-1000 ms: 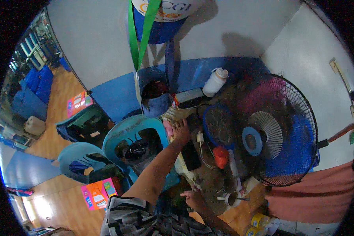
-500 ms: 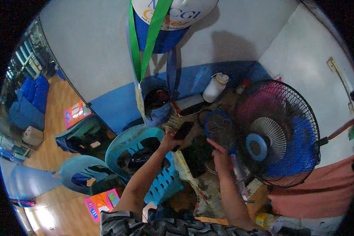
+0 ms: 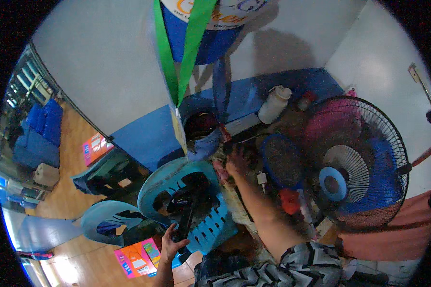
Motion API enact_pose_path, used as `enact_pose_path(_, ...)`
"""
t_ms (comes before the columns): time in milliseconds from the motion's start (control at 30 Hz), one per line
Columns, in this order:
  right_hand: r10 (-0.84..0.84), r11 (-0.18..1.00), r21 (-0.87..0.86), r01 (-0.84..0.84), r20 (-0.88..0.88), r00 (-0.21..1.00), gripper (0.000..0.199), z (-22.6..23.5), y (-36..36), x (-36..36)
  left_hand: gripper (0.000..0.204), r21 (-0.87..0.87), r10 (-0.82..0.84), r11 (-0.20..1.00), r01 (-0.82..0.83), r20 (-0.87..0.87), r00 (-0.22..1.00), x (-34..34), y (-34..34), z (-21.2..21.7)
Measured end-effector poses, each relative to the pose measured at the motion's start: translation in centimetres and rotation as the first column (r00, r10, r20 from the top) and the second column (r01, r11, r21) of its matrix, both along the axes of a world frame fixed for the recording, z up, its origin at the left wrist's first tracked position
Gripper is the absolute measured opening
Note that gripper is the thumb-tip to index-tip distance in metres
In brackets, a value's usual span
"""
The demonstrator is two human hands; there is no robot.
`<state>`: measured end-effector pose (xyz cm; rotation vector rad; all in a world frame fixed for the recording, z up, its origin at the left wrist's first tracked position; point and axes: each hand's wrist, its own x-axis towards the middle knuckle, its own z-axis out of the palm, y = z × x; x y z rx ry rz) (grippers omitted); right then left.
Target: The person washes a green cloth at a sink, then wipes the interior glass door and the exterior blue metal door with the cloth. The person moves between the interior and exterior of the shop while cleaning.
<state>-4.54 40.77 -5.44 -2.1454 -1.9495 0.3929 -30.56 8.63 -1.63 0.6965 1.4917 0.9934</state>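
Note:
My left hand [image 3: 173, 245] is low in the picture, in front of a light blue plastic chair [image 3: 158, 184], and is closed on a slim black object [image 3: 184, 224] that points up over the chair seat. My right hand [image 3: 236, 163] reaches forward onto a cluttered table [image 3: 246, 215], with its fingers resting among dark items next to a small round blue fan guard [image 3: 280, 160]. I cannot tell whether it grips anything. My right forearm crosses the table from a patterned sleeve [image 3: 301, 263].
A large standing fan [image 3: 354, 167] with a black cage fills the right side. A white bottle [image 3: 273, 105] stands at the back by the blue wall band. A red object [image 3: 289, 201] lies near my forearm. A second blue chair [image 3: 105, 222] stands left. A green lanyard [image 3: 182, 62] hangs in front.
My left hand has come down from the table to the chair with the black object in it. My right hand has moved left and farther back on the table.

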Motion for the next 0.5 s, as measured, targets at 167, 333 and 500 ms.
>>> enact_pose_path(167, -0.089, 0.993, 0.063, 0.095, -0.095, 0.992, 0.057, 0.3, -0.2, -0.7, 0.094, 0.045, 0.009, 0.999, -0.005, -0.092, 0.996, -0.3, -1.1, 0.5)
enact_pose_path(333, 0.119, 0.968, 0.226, -0.109, -0.031, 0.992, 0.047, -1.9, -6.8, -4.6, 0.090, 0.063, -0.016, 0.998, 0.023, -0.110, 0.994, 1.9, 2.5, 1.7)
enact_pose_path(500, -0.014, 1.000, 0.001, 0.026, -0.831, 0.556, 0.047, 0.6, -8.8, 0.8, 0.092, 0.260, -0.087, 0.959, 0.114, -0.114, 0.990, 5.6, 9.8, 2.8)
